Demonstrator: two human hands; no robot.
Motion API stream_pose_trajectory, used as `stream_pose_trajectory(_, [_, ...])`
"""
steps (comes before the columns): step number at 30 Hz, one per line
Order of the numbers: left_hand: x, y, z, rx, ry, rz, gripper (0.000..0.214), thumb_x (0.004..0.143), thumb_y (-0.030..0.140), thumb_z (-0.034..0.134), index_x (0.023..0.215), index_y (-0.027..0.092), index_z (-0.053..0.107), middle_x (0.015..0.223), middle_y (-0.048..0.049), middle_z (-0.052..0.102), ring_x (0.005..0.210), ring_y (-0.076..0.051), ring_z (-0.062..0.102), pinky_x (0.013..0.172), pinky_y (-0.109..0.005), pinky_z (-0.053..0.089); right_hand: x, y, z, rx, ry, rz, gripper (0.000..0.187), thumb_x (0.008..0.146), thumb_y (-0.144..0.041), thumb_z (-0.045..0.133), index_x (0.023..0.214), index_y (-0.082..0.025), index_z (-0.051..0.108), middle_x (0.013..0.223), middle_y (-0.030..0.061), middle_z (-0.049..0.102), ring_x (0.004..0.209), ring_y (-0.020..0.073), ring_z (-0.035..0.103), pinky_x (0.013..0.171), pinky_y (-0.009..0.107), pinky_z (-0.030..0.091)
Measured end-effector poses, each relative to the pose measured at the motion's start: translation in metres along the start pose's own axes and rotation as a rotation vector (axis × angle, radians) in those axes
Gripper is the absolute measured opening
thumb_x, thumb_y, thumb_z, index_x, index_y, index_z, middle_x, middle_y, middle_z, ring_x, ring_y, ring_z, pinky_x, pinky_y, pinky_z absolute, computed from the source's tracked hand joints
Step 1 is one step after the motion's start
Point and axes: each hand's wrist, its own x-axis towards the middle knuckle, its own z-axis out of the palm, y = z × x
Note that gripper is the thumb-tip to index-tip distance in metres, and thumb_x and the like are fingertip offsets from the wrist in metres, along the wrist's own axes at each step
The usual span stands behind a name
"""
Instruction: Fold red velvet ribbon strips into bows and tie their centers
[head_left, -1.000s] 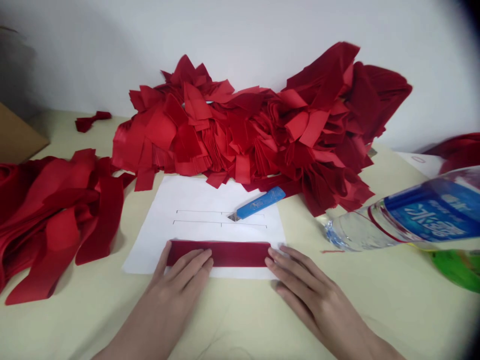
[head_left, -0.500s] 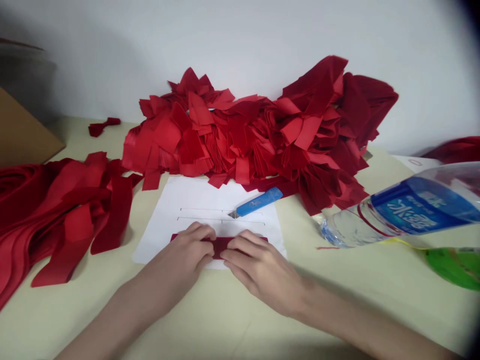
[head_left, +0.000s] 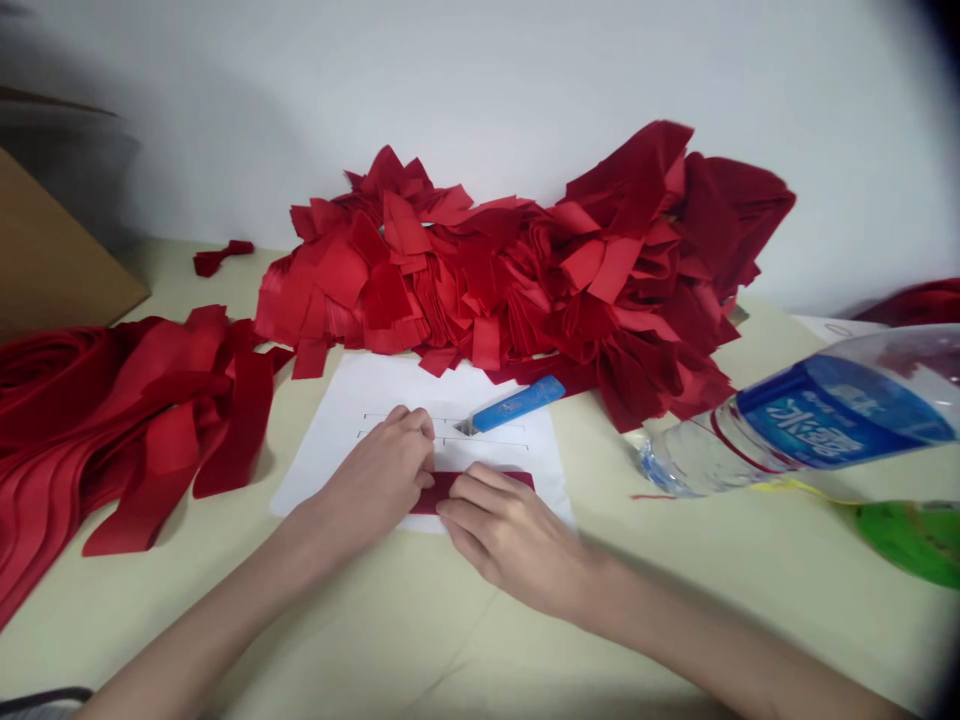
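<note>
A dark red fabric strip [head_left: 480, 488] lies on a white paper sheet [head_left: 337, 400] printed with thin black lines, and its left part is hidden under my hands. My right hand [head_left: 502, 535] presses on the strip with its fingers together. My left hand [head_left: 379, 475] rests curled on the paper just left of the visible strip, its fingertips near the printed lines. Nearest to both hands, a blue utility knife [head_left: 514, 405] lies at the paper's far edge, with its blade pointing left.
A large heap of red fabric pieces [head_left: 487, 280] rises against the white wall behind the paper. Long red strips [head_left: 112, 420] lie piled at left. A plastic water bottle [head_left: 817, 420] lies at right, above a green object [head_left: 911, 540]. A cardboard box [head_left: 52, 240] stands far left.
My left hand has moved up and left, onto the printed lines. Less of the strip shows now, and my right hand has shifted slightly right. The view has tilted a little.
</note>
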Motion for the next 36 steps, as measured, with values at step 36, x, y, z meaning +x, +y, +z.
stream_pose_trajectory(36, [-0.012, -0.009, 0.012, 0.095, 0.076, 0.135, 0.015, 0.092, 0.016, 0.040, 0.092, 0.020, 0.054, 0.084, -0.0016, 0.062, 0.082, -0.019, 0.053, 0.080, -0.040, 0.039, 0.009, 0.013, -0.011, 0.165, 0.150, 0.333, 0.009, 0.079, -0.012, 0.062, 0.072, -0.017, 0.064, 0.073, 0.0007, 0.061, 0.081, 0.0172, 0.051, 0.076, 0.030, 0.042])
